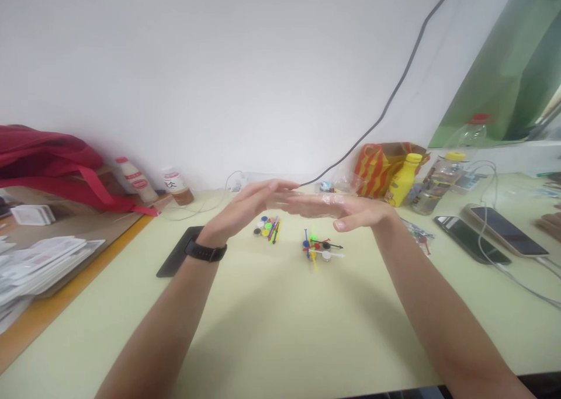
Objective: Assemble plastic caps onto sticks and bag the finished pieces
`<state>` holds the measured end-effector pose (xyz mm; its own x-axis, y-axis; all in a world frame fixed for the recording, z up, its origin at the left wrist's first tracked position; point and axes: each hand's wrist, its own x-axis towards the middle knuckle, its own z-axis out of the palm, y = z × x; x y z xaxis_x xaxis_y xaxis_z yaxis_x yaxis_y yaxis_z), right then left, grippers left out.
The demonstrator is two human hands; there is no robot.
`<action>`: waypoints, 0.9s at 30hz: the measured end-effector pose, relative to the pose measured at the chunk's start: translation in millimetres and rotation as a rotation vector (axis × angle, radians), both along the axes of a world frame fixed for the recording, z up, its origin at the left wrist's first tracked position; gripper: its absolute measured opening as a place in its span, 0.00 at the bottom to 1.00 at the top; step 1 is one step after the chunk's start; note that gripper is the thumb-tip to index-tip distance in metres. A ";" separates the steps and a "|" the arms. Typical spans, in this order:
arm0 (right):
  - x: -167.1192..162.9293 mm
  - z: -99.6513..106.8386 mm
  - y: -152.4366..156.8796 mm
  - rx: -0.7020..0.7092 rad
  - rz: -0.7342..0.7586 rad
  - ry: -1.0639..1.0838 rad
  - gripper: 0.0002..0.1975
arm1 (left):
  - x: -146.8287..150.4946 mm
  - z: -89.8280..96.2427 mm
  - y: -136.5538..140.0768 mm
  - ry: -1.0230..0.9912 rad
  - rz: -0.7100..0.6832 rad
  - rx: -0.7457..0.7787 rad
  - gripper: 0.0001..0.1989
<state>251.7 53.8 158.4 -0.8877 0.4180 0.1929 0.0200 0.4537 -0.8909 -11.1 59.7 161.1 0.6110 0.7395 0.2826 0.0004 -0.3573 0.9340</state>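
Observation:
My left hand [258,199], with a black watch on its wrist, is raised above the table with its fingers stretched out flat. My right hand [355,211] reaches toward it, fingers also straight and thumb apart. Their fingertips overlap in the middle. A clear, shiny plastic film [331,200] lies along my right fingers; whether it is gripped cannot be made out. Below the hands, a small cluster of coloured plastic arrows and round pieces [313,248] lies on the table. Further left is a second group of coloured arrows and discs [267,228].
A black flat device [179,252] lies by my left wrist. Two phones [508,232] with white cables are at right, near a yellow bottle [403,180] and clear bottles. At left are a red bag [52,159], bottles and stacked white cards [39,264].

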 end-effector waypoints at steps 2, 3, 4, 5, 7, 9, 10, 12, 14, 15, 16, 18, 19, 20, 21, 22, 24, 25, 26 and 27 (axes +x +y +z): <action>-1.1 -2.0 1.1 -0.007 0.026 0.001 0.41 | 1.1 0.4 -1.3 -0.004 -0.019 -0.019 0.21; -1.7 -2.5 1.4 -0.009 0.032 -0.001 0.40 | 1.4 0.5 -1.7 -0.005 -0.023 -0.026 0.21; -2.3 -2.3 1.2 -0.008 0.035 -0.004 0.40 | 1.4 0.5 -1.9 -0.006 -0.024 -0.029 0.21; -2.8 -1.5 0.6 -0.005 0.039 -0.005 0.40 | 1.1 0.5 -2.0 -0.007 -0.021 -0.029 0.21; -3.3 1.5 -1.8 0.006 0.052 0.005 0.41 | -0.1 0.7 -1.8 -0.010 -0.005 -0.018 0.20; -2.7 4.6 -4.7 0.009 0.066 0.024 0.42 | -1.6 1.7 -2.1 -0.004 0.016 0.001 0.20; -2.0 5.5 -5.8 0.004 0.068 0.032 0.41 | -2.3 2.7 -2.5 0.001 0.027 0.012 0.20; 0.3 5.4 -6.5 -0.018 0.055 0.037 0.40 | -3.0 5.3 -3.7 0.002 0.057 0.047 0.21; 2.9 3.0 -4.5 -0.048 0.017 0.033 0.39 | -3.0 8.1 -4.6 -0.015 0.130 0.124 0.22; 4.1 1.1 -2.6 -0.063 -0.009 0.031 0.39 | -3.0 9.2 -4.6 -0.024 0.186 0.180 0.22; 5.2 -1.0 -0.4 -0.079 -0.035 0.032 0.38 | -3.0 10.1 -4.3 -0.030 0.249 0.248 0.23; 6.9 -5.6 4.5 -0.114 -0.072 0.036 0.36 | -3.5 10.5 -2.5 -0.025 0.363 0.388 0.22; 7.6 -7.7 6.8 -0.135 -0.080 0.034 0.35 | -3.9 10.3 -1.4 -0.014 0.406 0.446 0.22; 8.2 -9.7 8.8 -0.155 -0.085 0.031 0.35 | -4.5 9.9 -0.4 0.001 0.436 0.492 0.21; 8.6 -11.3 10.5 -0.174 -0.091 0.027 0.34 | -4.9 9.4 0.3 0.019 0.457 0.529 0.20; 9.0 -12.6 11.8 -0.191 -0.097 0.025 0.34 | -5.2 9.1 0.5 0.041 0.474 0.560 0.20; 9.4 -14.1 13.6 -0.220 -0.110 0.032 0.34 | -4.5 8.9 -0.9 0.091 0.498 0.626 0.18; 9.4 -14.5 14.2 -0.234 -0.114 0.038 0.34 | -3.5 9.0 -2.5 0.120 0.505 0.666 0.18; 9.1 -14.7 14.6 -0.247 -0.116 0.045 0.34 | -1.8 9.1 -4.8 0.152 0.510 0.713 0.17; 8.6 -14.8 14.9 -0.263 -0.115 0.048 0.33 | 0.4 8.9 -7.4 0.189 0.513 0.763 0.17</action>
